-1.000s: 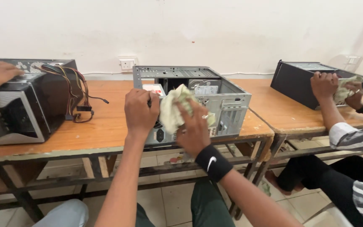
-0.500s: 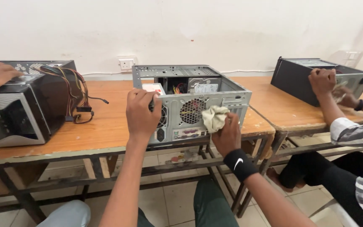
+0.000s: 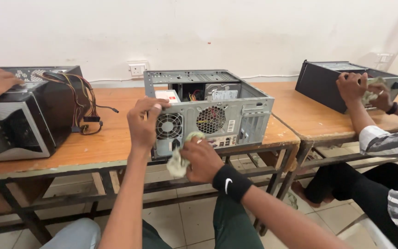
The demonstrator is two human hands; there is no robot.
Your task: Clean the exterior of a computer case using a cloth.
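At centre frame the open grey case stands on the worktop; the left hand grips its rear edge while the right hand presses a cloth to its lower back panel; wiping looks mid-way, with upper panel and fans seemingly left.

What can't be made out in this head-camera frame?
- Lower rear ports of the open grey metal computer case: covered by the right hand and its pale crumpled cloth.
- Case corner: hidden under the left hand.
- Black computer case at left: cut by the frame edge.
- Inner components: too small, shadowed.
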